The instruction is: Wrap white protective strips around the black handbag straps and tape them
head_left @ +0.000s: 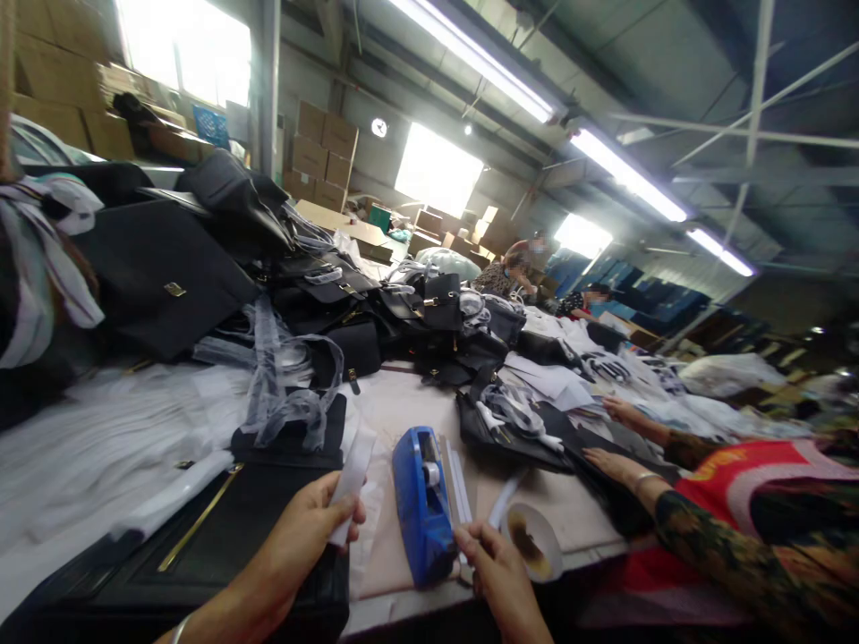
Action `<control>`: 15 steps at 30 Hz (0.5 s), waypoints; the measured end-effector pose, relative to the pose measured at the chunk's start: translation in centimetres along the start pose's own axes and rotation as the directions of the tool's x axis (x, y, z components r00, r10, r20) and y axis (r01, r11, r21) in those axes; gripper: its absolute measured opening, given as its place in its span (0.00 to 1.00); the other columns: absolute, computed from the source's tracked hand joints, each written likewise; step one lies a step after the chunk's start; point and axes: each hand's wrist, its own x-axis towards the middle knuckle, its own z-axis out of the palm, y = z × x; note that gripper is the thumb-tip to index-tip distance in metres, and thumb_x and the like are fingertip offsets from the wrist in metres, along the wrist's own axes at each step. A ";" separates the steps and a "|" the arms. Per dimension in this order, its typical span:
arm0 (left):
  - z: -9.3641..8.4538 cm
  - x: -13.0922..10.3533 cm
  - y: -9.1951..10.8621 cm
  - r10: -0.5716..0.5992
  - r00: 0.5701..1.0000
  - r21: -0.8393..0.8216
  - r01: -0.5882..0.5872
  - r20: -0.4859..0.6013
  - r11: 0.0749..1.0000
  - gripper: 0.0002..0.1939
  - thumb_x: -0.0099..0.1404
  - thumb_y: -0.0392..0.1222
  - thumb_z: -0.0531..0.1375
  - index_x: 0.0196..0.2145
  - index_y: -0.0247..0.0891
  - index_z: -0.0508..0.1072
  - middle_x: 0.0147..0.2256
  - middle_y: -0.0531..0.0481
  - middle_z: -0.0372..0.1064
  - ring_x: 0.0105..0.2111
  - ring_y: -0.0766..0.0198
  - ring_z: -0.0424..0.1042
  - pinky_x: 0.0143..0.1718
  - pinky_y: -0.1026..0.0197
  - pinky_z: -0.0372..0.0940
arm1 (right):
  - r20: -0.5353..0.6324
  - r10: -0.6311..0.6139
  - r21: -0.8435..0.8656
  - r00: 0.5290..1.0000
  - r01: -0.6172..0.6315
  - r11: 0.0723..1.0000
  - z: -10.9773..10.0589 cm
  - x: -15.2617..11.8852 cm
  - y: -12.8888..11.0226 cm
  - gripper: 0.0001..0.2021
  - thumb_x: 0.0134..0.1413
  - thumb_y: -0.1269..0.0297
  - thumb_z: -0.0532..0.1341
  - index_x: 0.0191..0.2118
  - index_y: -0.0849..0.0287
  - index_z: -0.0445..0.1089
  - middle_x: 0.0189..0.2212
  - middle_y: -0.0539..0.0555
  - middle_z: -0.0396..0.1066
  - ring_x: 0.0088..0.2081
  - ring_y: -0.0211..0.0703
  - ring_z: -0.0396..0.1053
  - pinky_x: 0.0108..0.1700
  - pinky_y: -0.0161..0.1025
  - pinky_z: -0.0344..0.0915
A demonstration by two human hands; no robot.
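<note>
My left hand (320,517) pinches a white strip (355,470) that stands up from between thumb and fingers, above the right edge of a black handbag (282,487). The bag has a gold zip, and clear plastic wrapping (285,394) covers its handles. My right hand (493,568) is closed, thumb and fingers together, at the front end of a blue tape dispenser (417,505). Anything between those fingertips is too small to make out. A roll of tape (430,474) sits inside the dispenser. Thin white strips (460,487) lie along its right side.
A round bowl (547,537) with a brown stain is right of my right hand. Another person's hands (617,470) rest on black material at the right. Black bags (429,304) are piled across the table, with white wrapping sheets (134,420) at the left. Other people sit farther back.
</note>
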 end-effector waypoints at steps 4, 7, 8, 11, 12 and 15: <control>0.1 0.1 0.0 0.014 1.000 -0.014 -0.014 0.004 1.000 0.19 0.53 0.53 0.63 0.33 0.33 0.70 0.26 0.52 0.67 0.23 0.67 0.63 0.23 0.67 0.56 | 0.060 0.029 0.151 0.998 -0.038 0.988 -0.1 -1.0 -0.1 0.23 0.47 0.42 0.64 0.28 0.62 0.67 0.18 0.46 0.63 0.17 0.28 0.52 0.19 0.28 0.47; 0.0 0.1 -0.2 0.026 1.000 -0.013 -0.026 0.013 1.000 0.18 0.55 0.52 0.62 0.34 0.34 0.70 0.27 0.51 0.68 0.24 0.67 0.63 0.24 0.67 0.57 | 0.109 0.093 0.203 0.990 -0.114 0.973 -0.1 -1.4 0.4 0.25 0.42 0.41 0.66 0.27 0.61 0.65 0.19 0.47 0.67 0.16 0.26 0.52 0.17 0.27 0.48; 0.0 0.1 -0.2 0.022 1.000 -0.010 -0.022 0.013 1.000 0.17 0.55 0.51 0.62 0.34 0.34 0.70 0.27 0.51 0.68 0.24 0.67 0.63 0.24 0.67 0.57 | 0.118 0.124 0.209 0.985 -0.146 0.967 -0.1 -1.5 0.7 0.26 0.40 0.40 0.67 0.27 0.61 0.65 0.18 0.47 0.66 0.15 0.26 0.51 0.16 0.26 0.47; 0.0 0.0 -0.1 0.009 1.000 -0.008 -0.009 0.019 1.000 0.17 0.56 0.51 0.62 0.34 0.34 0.69 0.28 0.51 0.68 0.24 0.67 0.63 0.25 0.67 0.57 | 0.155 0.196 0.222 0.968 -0.228 0.948 -0.2 -1.9 1.8 0.28 0.35 0.37 0.68 0.26 0.60 0.64 0.16 0.45 0.64 0.14 0.25 0.50 0.15 0.26 0.47; 0.0 -0.1 0.0 0.004 1.000 -0.009 -0.004 0.020 1.000 0.16 0.56 0.51 0.62 0.33 0.34 0.69 0.28 0.51 0.68 0.24 0.67 0.63 0.24 0.67 0.57 | 0.162 0.213 0.226 0.964 -0.246 0.942 -0.2 -2.0 2.2 0.28 0.35 0.37 0.68 0.26 0.60 0.64 0.16 0.45 0.64 0.13 0.25 0.49 0.15 0.26 0.47; 0.1 -0.1 0.2 0.007 1.000 -0.011 -0.007 0.024 1.000 0.15 0.57 0.50 0.62 0.34 0.34 0.68 0.28 0.52 0.68 0.24 0.68 0.63 0.24 0.67 0.57 | 0.158 0.244 0.244 0.957 -0.277 0.929 0.0 -1.8 3.5 0.27 0.35 0.39 0.68 0.26 0.59 0.62 0.16 0.44 0.63 0.13 0.24 0.47 0.14 0.26 0.46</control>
